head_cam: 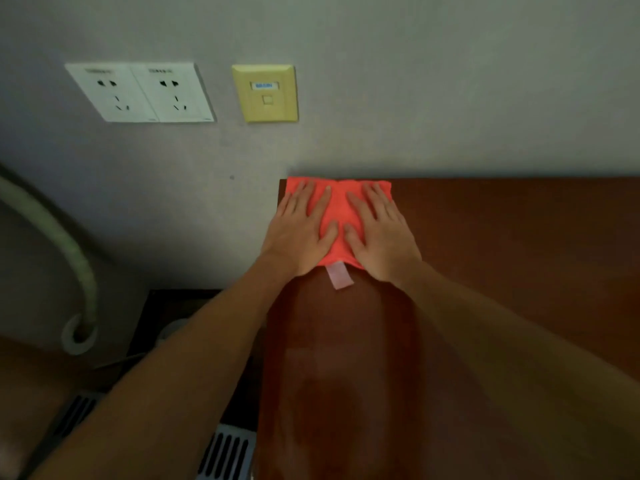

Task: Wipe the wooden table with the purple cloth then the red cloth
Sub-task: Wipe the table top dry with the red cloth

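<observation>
The red cloth [338, 209] lies flat on the far left corner of the wooden table [502, 244], right against the wall. A pale label tab sticks out from its near edge. My left hand [299, 230] presses flat on the cloth's left half with straight, spread fingers. My right hand [381, 230] presses flat on its right half in the same way. Both forearms reach forward over the table. The purple cloth is not in view.
The grey wall behind carries a white double power socket [140, 92] and a yellow data socket [265, 93]. Left of the table, a pale hose [52, 237] curves down into a wall fitting. Vent grilles [225, 452] lie on the floor beside the table's left edge.
</observation>
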Tool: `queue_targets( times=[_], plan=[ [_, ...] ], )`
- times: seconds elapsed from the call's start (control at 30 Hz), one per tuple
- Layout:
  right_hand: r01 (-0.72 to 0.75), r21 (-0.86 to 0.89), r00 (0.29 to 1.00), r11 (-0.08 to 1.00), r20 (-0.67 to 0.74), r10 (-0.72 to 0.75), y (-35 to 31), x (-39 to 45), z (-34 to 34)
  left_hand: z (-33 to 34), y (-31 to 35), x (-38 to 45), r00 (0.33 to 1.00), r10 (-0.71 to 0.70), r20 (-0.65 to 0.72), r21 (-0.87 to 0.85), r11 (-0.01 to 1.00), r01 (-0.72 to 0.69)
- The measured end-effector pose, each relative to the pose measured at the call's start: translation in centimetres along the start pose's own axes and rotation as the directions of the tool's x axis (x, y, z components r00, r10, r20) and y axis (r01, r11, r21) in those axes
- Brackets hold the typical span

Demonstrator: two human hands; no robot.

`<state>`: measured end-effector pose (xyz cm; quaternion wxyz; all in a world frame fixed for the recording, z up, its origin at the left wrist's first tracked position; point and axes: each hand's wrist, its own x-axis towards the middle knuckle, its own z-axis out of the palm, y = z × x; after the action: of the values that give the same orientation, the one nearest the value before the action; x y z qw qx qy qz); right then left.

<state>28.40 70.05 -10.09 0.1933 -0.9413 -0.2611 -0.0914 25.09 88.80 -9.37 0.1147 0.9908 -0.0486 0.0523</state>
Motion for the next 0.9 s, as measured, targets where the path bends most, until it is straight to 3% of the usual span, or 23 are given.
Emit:
queue_targets(
  times=[0.37, 0.9],
  plan=[
    [-0.012, -0.001, 0.998, 1.000, 0.066, 0.012, -1.3, -0.7, -0.4, -0.8, 0.4, -1.6, 0.999, -0.031, 0.029, 0.034, 0.999, 0.030],
    [0.039, 0.057, 0.989, 0.998, 0.138, -0.047, -11.6, -29.0, -5.4, -1.7, 10.1, -31.6, 0.997, -0.077, 0.012, -0.017, 0.997, 0.077]
  ],
)
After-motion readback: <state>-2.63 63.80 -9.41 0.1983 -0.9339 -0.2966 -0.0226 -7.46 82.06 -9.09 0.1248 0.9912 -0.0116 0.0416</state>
